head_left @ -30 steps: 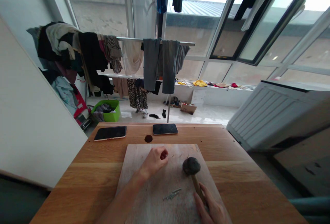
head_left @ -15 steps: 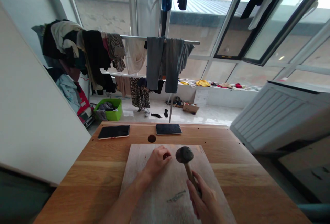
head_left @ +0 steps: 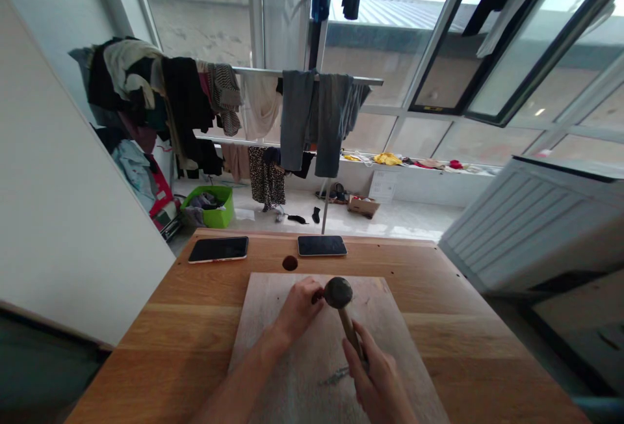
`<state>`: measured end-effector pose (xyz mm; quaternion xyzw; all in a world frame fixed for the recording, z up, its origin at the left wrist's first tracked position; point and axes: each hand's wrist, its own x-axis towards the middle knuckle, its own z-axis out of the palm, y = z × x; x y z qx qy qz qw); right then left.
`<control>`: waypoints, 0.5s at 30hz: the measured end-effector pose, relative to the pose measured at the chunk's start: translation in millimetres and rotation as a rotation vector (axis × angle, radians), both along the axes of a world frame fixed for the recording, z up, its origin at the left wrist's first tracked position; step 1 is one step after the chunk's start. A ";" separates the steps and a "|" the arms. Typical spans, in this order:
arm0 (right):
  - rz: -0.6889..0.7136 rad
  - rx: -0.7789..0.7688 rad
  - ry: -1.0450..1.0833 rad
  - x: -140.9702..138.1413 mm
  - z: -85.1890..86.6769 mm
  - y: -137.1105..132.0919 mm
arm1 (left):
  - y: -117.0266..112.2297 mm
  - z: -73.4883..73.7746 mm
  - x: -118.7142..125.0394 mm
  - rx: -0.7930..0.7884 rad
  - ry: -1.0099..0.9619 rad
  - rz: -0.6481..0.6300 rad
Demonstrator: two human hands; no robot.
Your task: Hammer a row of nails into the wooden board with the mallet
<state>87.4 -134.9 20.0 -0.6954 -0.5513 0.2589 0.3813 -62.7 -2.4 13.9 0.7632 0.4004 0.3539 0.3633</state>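
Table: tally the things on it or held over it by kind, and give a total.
Phones: 2
Wooden board: 1
Mallet, held in the right hand: 1
Small grey metal bits: blurred, count unclear
Total: 4, plus the metal bits

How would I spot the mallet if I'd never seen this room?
Find the wooden table; a pale board lies on it. The mallet is over that board, handle in the right hand, head by the left hand. Its round dark head sets it apart from the flat phones behind.
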 end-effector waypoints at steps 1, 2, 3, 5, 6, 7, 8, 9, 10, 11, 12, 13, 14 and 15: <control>0.004 0.014 -0.012 0.9 -1.4 0.0 | -0.2 0.5 0.0 -0.002 0.001 0.002; 0.010 0.024 -0.024 1.9 -2.5 0.0 | -0.5 1.0 0.1 -0.003 0.002 0.004; 0.016 0.031 -0.036 2.8 -3.4 0.2 | -0.8 1.4 0.1 -0.004 0.003 0.006; 0.014 0.039 -0.055 4.3 -3.9 0.8 | -1.2 2.0 0.4 -0.003 0.003 0.005; 0.006 0.044 -0.063 4.9 -3.6 1.2 | -1.3 2.0 0.5 -0.003 0.004 0.005; 0.003 0.048 -0.069 5.3 -2.9 1.8 | -1.3 1.7 0.7 -0.002 0.005 0.004; 0.010 0.051 -0.071 5.4 -2.0 2.4 | -1.2 1.1 0.9 0.000 0.006 0.004; 0.023 0.051 -0.069 5.3 -1.0 2.7 | -1.0 0.3 1.0 0.003 0.007 0.004; 0.033 0.047 -0.064 4.8 0.0 2.7 | -0.8 -0.5 1.1 0.007 0.011 0.002; 0.033 0.039 -0.054 4.1 0.7 2.0 | -0.5 -1.3 1.1 0.008 0.014 -0.002; 0.023 0.026 -0.039 3.4 1.1 0.5 | -0.2 -1.5 0.9 0.003 0.015 -0.008; 0.006 0.010 -0.021 2.9 1.1 -1.8 | 0.2 -1.1 0.4 -0.011 0.014 -0.011; -0.017 -0.005 -0.001 3.2 0.7 -4.9 | 0.6 0.4 -0.4 -0.028 0.013 -0.008; -0.038 -0.020 0.019 4.4 0.1 -8.8 | 0.8 3.1 -1.6 -0.047 0.017 -0.001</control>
